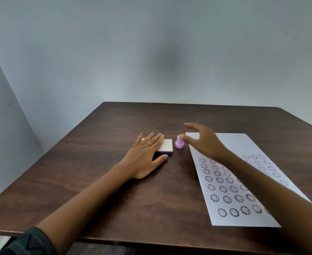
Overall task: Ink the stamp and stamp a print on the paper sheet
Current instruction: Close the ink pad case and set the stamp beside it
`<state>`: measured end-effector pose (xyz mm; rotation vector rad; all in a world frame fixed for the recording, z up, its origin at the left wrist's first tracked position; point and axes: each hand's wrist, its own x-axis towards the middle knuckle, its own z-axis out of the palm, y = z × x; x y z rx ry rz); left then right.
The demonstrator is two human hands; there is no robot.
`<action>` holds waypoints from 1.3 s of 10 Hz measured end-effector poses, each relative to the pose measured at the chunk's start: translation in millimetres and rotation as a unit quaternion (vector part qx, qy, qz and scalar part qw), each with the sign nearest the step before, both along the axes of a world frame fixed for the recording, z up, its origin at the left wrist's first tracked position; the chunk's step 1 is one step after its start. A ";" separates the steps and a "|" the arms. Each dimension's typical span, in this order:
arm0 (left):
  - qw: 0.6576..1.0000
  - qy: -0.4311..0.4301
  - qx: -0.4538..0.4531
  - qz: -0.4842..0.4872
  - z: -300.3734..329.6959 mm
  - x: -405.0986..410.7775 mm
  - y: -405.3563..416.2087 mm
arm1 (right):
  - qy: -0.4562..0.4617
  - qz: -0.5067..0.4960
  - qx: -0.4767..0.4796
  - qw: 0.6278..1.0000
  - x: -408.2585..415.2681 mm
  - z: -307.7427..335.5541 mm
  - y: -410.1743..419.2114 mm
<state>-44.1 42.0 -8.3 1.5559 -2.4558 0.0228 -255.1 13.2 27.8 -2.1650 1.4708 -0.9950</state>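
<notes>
Hands at the pad and stamp

Left hand lies flat, fingers straight, on the pad; right hand, fingers spread and holding nothing, hovers just beside the upright stamp, over the sheet.

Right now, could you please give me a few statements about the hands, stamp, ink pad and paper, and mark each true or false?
1. The left hand rests flat on the ink pad. True.
2. The stamp lies on its side. False: it stands upright.
3. The right hand grips the stamp. False: its fingers are spread beside it.
4. The paper sheet already carries prints. True.
5. The stamp stands on the paper. False: it stands on the table.
</notes>
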 end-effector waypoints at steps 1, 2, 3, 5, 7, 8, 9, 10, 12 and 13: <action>1.000 -0.011 -0.019 -0.007 -0.2 0.0 0.6 | 0.060 -0.027 0.002 0.998 -22.4 6.5 -1.8; 1.000 -0.014 -0.017 -0.010 -0.5 -1.1 0.6 | 0.202 -0.024 0.040 0.978 -44.0 -2.3 0.1; 1.000 -0.006 -0.003 -0.010 -0.7 -1.9 1.2 | 0.301 -0.036 0.080 0.950 -56.0 -22.3 3.4; 1.000 0.006 0.009 -0.009 -0.5 -2.0 1.9 | 0.320 -0.064 0.080 0.942 -54.2 -37.0 2.9; 1.000 0.020 0.015 -0.013 0.4 -1.6 1.1 | 0.318 -0.069 0.075 0.943 -52.0 -38.2 3.2; 1.000 0.023 0.017 -0.012 0.3 -1.4 1.1 | 0.316 -0.070 0.074 0.943 -51.7 -38.0 3.6; 1.000 0.023 0.016 -0.012 0.0 -1.1 1.1 | 0.313 -0.069 0.074 0.944 -51.9 -38.1 4.3; 1.000 0.021 0.014 -0.012 -0.3 -0.9 1.1 | 0.309 -0.070 0.075 0.945 -51.4 -37.4 5.6; 1.000 0.014 -0.006 -0.014 1.4 -1.5 5.0 | 0.286 -0.072 0.071 0.953 -47.9 -33.5 12.2; 1.000 0.018 0.002 -0.017 3.3 -4.2 9.4 | 0.293 -0.068 0.080 0.951 -46.5 -31.4 13.8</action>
